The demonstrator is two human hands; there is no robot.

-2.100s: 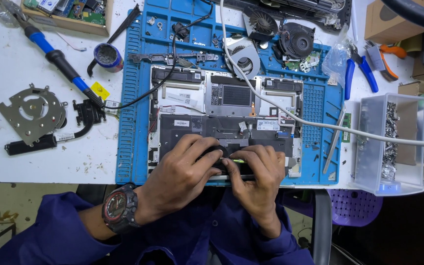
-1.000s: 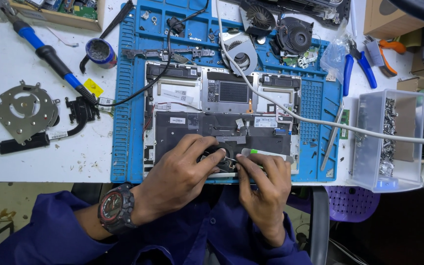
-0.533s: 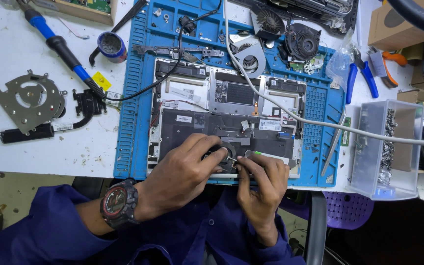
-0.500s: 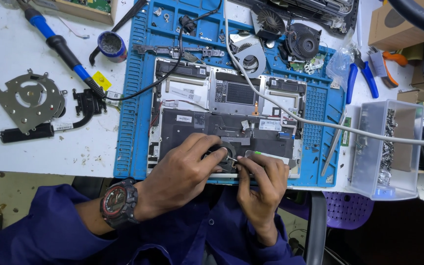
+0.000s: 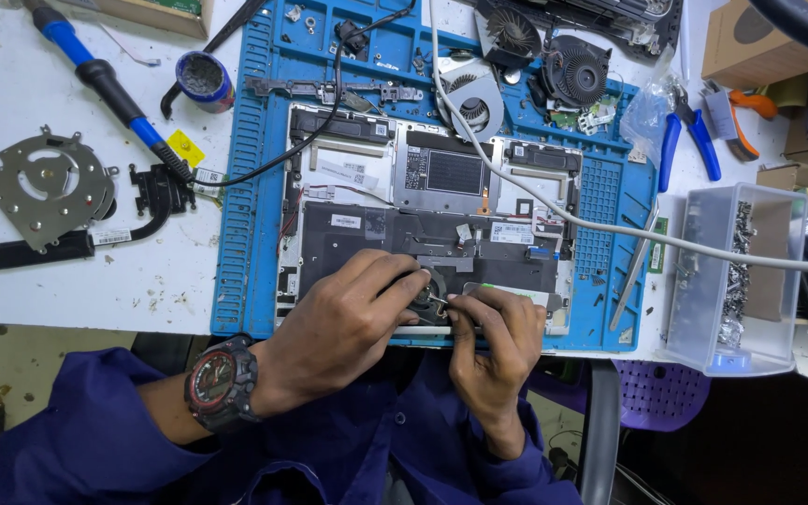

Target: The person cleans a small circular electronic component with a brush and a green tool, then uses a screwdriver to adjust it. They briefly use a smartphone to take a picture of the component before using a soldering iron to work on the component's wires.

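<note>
Opened laptop chassis, matte dark panel, on ribbed blue mat, left hand fingers pinching small round fan, right hand fingers pinching thin metal tool.

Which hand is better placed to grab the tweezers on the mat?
Right, probably. The right hand sits nearer the tweezers on the blue mat; the left hand is farther away, covering the small fan.

single head view, looking steeply down, close over workbench
</note>
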